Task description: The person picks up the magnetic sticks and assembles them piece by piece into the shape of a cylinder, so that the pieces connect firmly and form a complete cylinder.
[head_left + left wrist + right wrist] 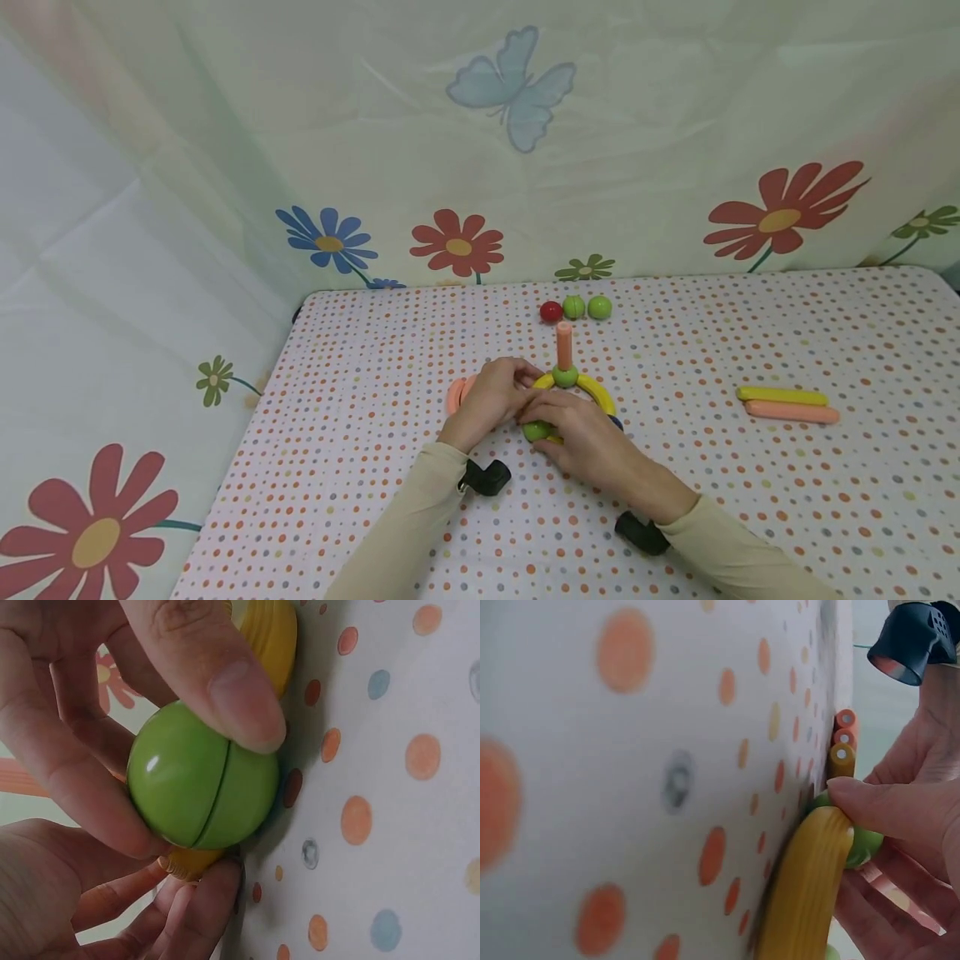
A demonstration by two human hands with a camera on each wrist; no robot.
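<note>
A yellow ring of curved magnetic sticks point(597, 392) lies on the table, joined by balls. A straight orange stick point(564, 346) stands upright on the ring's far green ball point(565, 377). My right hand point(585, 433) pinches a near green ball point(199, 776) between thumb and fingers, where a yellow curved stick point(802, 889) meets it. At the ring's left side, my left hand point(495, 396) pinches another yellow stick point(191, 862) beside that ball. A dark blue ball point(617, 422) is partly hidden by the right hand.
Orange curved sticks point(455, 395) lie left of my left hand. A red ball point(551, 312) and two green balls point(599, 307) sit behind the ring. To the right lie a straight yellow stick point(782, 396) and a straight orange one point(792, 412). A curtain hangs behind the table.
</note>
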